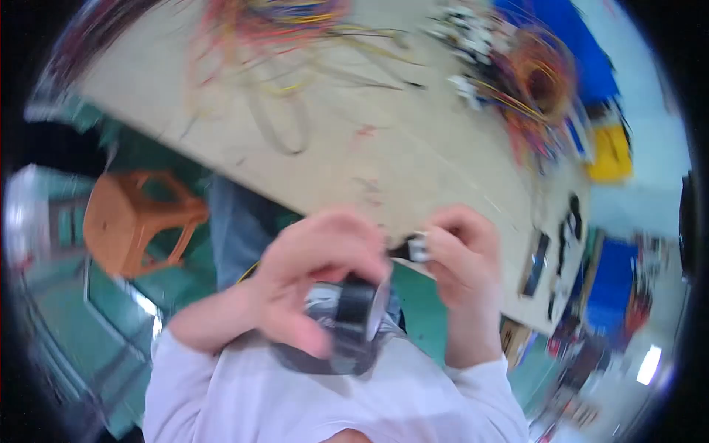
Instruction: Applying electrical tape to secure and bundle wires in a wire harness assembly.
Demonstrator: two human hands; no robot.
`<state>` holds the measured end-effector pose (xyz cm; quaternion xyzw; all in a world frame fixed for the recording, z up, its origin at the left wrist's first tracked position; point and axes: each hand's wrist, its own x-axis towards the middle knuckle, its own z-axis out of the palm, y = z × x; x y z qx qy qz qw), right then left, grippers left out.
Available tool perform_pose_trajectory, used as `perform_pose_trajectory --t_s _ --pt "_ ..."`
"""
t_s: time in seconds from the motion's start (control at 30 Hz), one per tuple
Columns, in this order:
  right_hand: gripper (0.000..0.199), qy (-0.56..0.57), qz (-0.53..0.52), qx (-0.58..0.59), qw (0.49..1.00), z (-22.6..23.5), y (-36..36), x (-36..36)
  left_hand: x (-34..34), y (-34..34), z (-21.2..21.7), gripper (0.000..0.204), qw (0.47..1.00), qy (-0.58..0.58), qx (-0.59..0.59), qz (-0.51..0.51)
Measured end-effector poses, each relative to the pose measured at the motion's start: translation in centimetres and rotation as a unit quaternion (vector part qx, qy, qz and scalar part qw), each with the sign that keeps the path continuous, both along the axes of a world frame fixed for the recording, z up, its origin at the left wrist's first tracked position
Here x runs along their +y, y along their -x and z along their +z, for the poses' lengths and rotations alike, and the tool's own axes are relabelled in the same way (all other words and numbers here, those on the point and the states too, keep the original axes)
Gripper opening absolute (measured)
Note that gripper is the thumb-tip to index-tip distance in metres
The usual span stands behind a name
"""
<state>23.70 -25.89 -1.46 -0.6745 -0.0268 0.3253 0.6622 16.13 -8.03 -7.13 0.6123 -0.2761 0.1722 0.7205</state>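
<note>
Tape roll, black by its look and blurred (pixel 360 308), sits at six o'clock from the middle of the view, in front of the person's white shirt (pixel 258 387). The left hand (pixel 314 269), at seven o'clock, curls around it, its thumb blurred and the fingers bent over the top. Just beyond the left fingertips, toward four o'clock, a small white-and-black piece (pixel 418 247) is pinched in the right hand (pixel 465 258), whose fingers are bunched tightly together; whether its dark end joins the roll I cannot tell. Past the hands, a pale tabletop (pixel 413 155) spreads from eleven round to four o'clock. On it, a tangle of yellow, red and blue wires (pixel 292 15) lies at eleven, with a grey cable loop (pixel 295 140) nearer the hands. White connectors (pixel 473 33) are heaped at one o'clock, beside an orange-brown wire coil (pixel 543 77) at two. A yellow object (pixel 611 153) shows between two and three, near the table's edge, and a dark flat bar (pixel 535 264) rests between three and four. Off the table, an orange plastic stool (pixel 118 221) stands at nine o'clock on green flooring (pixel 417 310).
</note>
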Motion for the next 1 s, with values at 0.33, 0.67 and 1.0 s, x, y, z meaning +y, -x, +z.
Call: perform_pose_trajectory --t_s 0.33,0.67,1.0 --pt "0.010 -0.035 0.014 -0.250 0.968 -0.6 0.2 1.4 -3.0 0.4 0.6 0.011 0.925 0.114 0.331 0.147" --pt "0.010 -0.008 0.169 -0.341 0.925 -0.2 0.4 1.4 -4.1 0.6 1.3 0.054 0.903 -0.011 0.415 0.114" --pt "0.009 -0.038 0.122 -0.207 0.970 0.2 0.1 1.7 -1.3 0.6 1.6 0.041 0.851 0.373 0.367 -0.048"
